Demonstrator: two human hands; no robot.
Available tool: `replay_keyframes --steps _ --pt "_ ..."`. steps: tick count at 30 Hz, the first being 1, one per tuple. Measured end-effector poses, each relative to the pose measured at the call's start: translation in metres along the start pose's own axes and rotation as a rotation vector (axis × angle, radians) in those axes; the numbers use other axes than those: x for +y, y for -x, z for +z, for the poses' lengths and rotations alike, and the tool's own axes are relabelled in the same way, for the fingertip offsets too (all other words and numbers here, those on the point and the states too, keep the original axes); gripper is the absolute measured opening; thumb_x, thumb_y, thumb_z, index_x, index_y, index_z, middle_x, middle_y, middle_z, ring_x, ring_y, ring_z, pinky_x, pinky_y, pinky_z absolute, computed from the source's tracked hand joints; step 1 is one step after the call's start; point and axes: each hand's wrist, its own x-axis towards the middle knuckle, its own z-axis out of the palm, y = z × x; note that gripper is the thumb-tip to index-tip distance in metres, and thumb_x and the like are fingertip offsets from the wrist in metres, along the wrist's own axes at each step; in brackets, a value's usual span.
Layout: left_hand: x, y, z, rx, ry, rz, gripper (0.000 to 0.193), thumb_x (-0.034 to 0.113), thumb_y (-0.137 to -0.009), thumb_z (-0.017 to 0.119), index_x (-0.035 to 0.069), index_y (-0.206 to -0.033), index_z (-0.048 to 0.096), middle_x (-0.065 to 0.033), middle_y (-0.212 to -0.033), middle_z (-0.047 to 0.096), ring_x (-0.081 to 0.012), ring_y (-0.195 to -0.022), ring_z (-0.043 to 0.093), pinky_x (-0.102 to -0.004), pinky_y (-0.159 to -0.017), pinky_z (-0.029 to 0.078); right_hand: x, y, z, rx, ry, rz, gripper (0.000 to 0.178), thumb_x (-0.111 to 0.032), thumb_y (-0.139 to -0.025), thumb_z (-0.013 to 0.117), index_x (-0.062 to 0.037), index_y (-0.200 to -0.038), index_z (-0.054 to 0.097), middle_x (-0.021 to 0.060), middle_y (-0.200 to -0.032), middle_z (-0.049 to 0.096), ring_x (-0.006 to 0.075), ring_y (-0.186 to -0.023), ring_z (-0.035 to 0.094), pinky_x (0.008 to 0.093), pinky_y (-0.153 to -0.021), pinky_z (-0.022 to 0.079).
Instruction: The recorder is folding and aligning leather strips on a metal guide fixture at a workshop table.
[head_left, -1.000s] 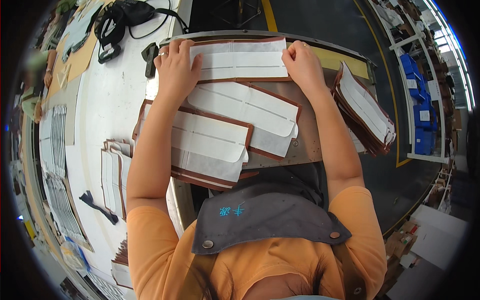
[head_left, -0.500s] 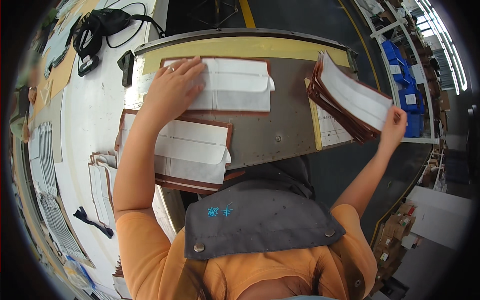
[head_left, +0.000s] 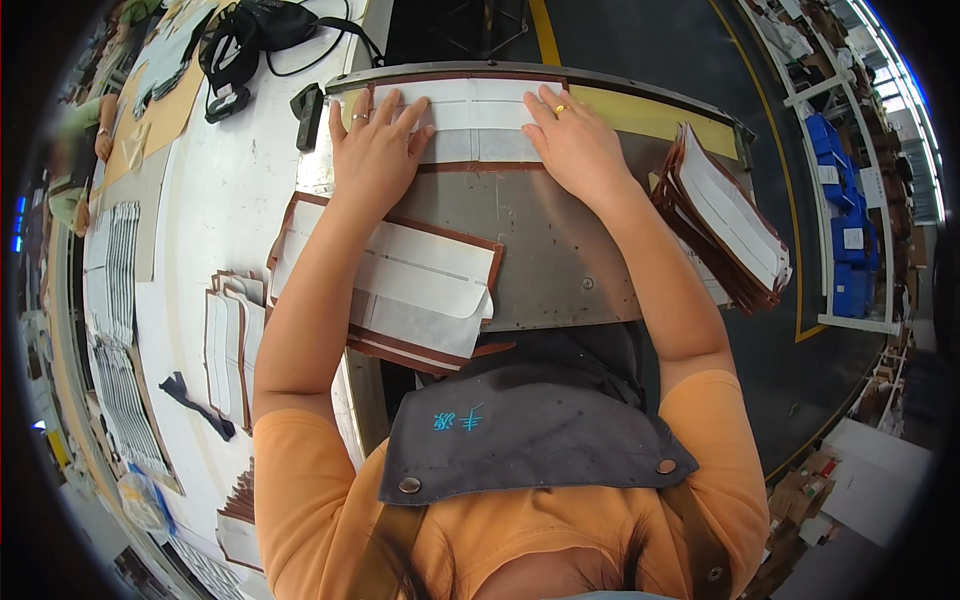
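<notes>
A flat white panel with brown fabric edging (head_left: 476, 112) lies across the far part of the metal worktop (head_left: 540, 250), against its far rail. On its left end my left hand (head_left: 382, 150) rests with fingers spread. My right hand (head_left: 580, 145) lies on its right end, fingers stretched out. Neither hand grips anything. Nearer me, partly under my left forearm, are more white, brown-edged panels (head_left: 425, 270), lying at a slant. A fanned stack of similar panels (head_left: 725, 205) sits beyond my right forearm, at the worktop's right edge.
On the white table (head_left: 190, 300) at left lie a black bag (head_left: 265, 35), a dark strip (head_left: 197, 405) and more brown-edged pieces (head_left: 230, 350). A yellow band (head_left: 655, 125) runs along the worktop's far side. Shelving with blue bins (head_left: 850, 240) stands right. Another person's hand (head_left: 104, 145) shows far left.
My right hand has let go of the stack at right and come over to the panel. The panel now lies farther away, against the far rail, with both hands on it.
</notes>
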Motion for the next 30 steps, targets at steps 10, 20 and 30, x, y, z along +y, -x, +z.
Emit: replay_keyframes --steps 10,20,30 --pt "-0.008 -0.006 0.003 -0.124 0.101 0.007 0.039 0.037 -0.095 0.04 0.026 -0.132 0.046 -0.0091 -0.137 0.044 -0.0331 -0.128 0.037 -0.0418 -0.105 0.028 0.005 -0.006 -0.003 -0.056 0.023 0.0 0.039 -0.029 -0.093 0.046 -0.0077 -0.126 0.05 0.0134 -0.13 0.05 0.0305 -0.121 0.046 0.0402 -0.101 0.037" --pt "-0.008 -0.002 -0.001 -0.092 0.158 0.034 0.036 0.029 -0.093 0.046 0.02 -0.128 0.049 -0.0109 -0.125 0.049 -0.0358 -0.115 0.046 -0.0422 -0.096 0.038 -0.008 -0.003 -0.009 0.017 0.007 -0.009 0.038 -0.021 -0.089 0.052 -0.0016 -0.121 0.053 0.0123 -0.119 0.054 0.0271 -0.111 0.05 0.0363 -0.096 0.04" --pt "-0.007 0.0 -0.002 -0.007 0.191 0.068 0.032 0.022 -0.089 0.052 0.012 -0.12 0.053 -0.0126 -0.115 0.054 -0.036 -0.105 0.052 -0.0402 -0.087 0.044 -0.01 -0.004 -0.007 -0.065 0.114 -0.018 0.037 -0.02 -0.09 0.05 -0.0015 -0.122 0.05 0.0111 -0.121 0.053 0.0254 -0.114 0.049 0.0361 -0.093 0.043"
